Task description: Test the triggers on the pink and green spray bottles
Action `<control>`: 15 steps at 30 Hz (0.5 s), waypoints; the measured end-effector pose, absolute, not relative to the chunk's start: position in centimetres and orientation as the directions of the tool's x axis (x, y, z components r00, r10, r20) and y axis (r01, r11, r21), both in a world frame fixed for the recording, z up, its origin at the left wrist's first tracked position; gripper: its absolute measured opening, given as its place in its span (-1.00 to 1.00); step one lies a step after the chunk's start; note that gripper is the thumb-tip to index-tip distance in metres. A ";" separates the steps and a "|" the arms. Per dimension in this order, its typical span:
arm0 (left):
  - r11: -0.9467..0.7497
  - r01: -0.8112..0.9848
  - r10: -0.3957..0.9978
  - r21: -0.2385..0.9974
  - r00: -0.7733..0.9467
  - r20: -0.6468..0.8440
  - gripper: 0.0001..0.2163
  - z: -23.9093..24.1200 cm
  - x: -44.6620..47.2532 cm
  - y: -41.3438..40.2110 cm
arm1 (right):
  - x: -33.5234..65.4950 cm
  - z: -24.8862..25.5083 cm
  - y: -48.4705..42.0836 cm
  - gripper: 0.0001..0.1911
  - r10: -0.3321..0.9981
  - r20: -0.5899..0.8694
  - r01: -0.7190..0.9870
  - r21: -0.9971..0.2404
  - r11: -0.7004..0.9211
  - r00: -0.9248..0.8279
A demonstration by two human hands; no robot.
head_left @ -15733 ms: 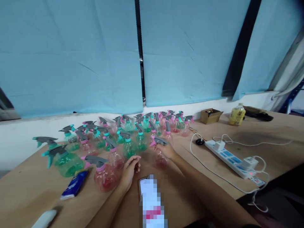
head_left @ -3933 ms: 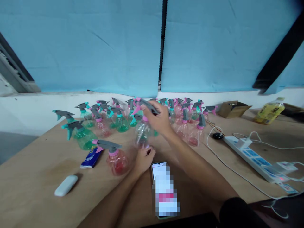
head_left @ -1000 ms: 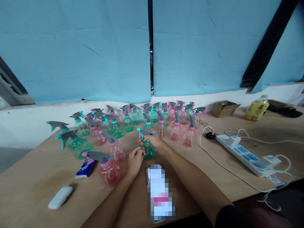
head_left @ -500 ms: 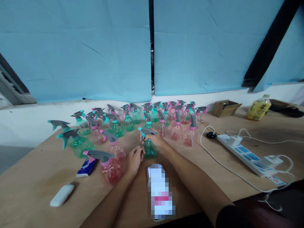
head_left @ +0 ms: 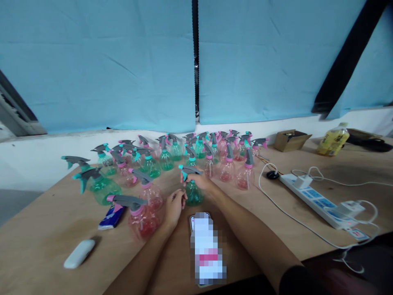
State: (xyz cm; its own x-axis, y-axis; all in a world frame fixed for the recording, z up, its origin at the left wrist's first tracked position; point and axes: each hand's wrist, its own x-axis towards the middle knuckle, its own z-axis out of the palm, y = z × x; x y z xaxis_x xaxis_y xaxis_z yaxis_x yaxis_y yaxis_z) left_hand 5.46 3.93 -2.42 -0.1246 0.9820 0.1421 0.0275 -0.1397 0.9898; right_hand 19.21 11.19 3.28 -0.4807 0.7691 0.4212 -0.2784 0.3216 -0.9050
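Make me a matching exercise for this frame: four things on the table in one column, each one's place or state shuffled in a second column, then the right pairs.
1. green spray bottle
2. white oval object
3. yellow drink bottle
4. power strip

A. lying flat at the near left of the table
B. on the right side, chargers plugged in
C. upright, gripped at the neck by the right hand
D. far right, near the wall

Pairs: 1-C, 2-A, 3-D, 4-B

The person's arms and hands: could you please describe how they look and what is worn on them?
The left hand and the right hand are bare, without gloves; no ring or watch shows. Both forearms are uncovered. A black sleeve covers the right upper arm; none shows on the left.
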 end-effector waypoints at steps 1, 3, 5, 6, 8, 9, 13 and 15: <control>-0.140 0.029 0.982 0.990 -0.126 0.142 -0.74 -2.4 5.5 3.9 | 19.2 3.2 11.2 -0.76 0.765 0.423 -0.275 -0.904 0.326 -0.486; -0.141 0.032 0.981 0.990 -0.130 0.144 -0.75 -2.4 5.5 4.0 | 19.3 3.1 11.4 -0.74 0.761 0.427 -0.266 -0.903 0.336 -0.488; -0.143 0.034 0.980 0.989 -0.132 0.146 -0.76 -2.4 5.5 4.0 | 19.3 3.0 11.5 -0.73 0.763 0.426 -0.260 -0.904 0.339 -0.486; -0.144 0.036 0.980 0.989 -0.133 0.148 -0.76 -2.4 5.5 4.0 | 19.2 3.0 11.5 -0.72 0.767 0.427 -0.264 -0.904 0.337 -0.480; -0.146 0.038 0.980 0.989 -0.133 0.150 -0.75 -2.4 5.5 4.0 | 19.1 3.1 11.5 -0.72 0.771 0.429 -0.279 -0.901 0.331 -0.471; -0.147 0.039 0.979 0.988 -0.134 0.151 -0.75 -2.4 5.5 4.0 | 19.1 3.1 11.4 -0.71 0.770 0.430 -0.286 -0.900 0.328 -0.471; -0.153 0.044 0.975 0.987 -0.156 0.158 -0.74 -2.4 5.5 3.9 | 18.6 3.2 11.4 -0.70 0.785 0.434 -0.283 -0.898 0.337 -0.443; -0.155 0.047 0.973 0.987 -0.163 0.161 -0.74 -2.3 5.6 3.8 | 18.0 2.9 11.6 -0.68 0.818 0.422 -0.225 -0.905 0.360 -0.390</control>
